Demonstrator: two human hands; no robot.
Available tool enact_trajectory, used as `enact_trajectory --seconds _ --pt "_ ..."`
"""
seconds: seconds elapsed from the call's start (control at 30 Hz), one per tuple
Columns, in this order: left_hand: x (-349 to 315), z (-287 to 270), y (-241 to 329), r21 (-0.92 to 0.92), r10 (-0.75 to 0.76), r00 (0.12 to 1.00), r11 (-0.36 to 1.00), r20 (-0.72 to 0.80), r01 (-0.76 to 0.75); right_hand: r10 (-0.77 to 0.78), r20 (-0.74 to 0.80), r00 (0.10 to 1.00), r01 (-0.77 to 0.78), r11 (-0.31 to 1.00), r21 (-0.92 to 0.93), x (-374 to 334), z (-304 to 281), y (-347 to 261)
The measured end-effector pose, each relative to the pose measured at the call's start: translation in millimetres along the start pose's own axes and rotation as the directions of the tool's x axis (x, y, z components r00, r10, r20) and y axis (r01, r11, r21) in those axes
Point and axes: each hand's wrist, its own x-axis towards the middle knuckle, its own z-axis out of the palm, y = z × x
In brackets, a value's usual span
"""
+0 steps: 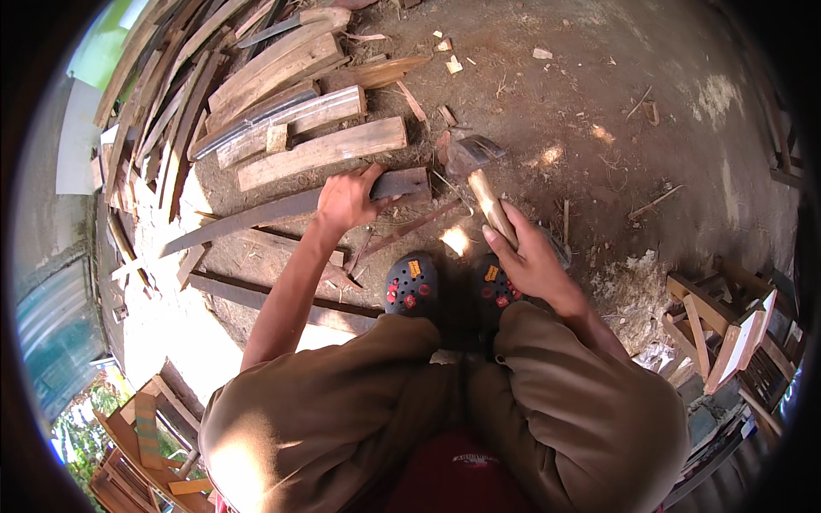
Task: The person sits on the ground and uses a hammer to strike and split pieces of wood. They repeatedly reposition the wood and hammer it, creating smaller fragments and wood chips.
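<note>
My left hand [349, 198] is closed around a long dark plank [256, 224] near its right end. The plank slants down toward the left over other boards on the ground. In my right hand [528, 256] is a claw hammer, gripped by its pale wooden handle [492, 205]. Its dark metal head [466, 156] points away from me, to the right of the plank's end and apart from it. Just beyond the plank lies a thick light-brown wood block [325, 152].
Stacked boards [171, 103] fill the far left, with a handsaw [269, 30] on top. Wood chips [453, 64] are scattered over the dirt floor. My clogs [412, 286] stand between my hands. Wooden frames [727, 325] lean at the right; wooden furniture [141, 436] stands at the lower left.
</note>
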Motion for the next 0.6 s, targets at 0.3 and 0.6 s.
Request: enact_trajectory --seconds 0.3,0.6 --pt "-4.4 1.5 -11.8 -0.003 -0.019 0.990 1.000 0.142 0.020 0.132 0.306 0.943 -0.086 0.984 -0.158 47.3 -10.6 -67.5" --pt "-5.1 4.3 -7.2 0.005 -0.042 0.984 0.999 0.175 0.042 0.036 0.256 0.966 0.020 0.977 -0.214 53.0 -9.1 -86.7"
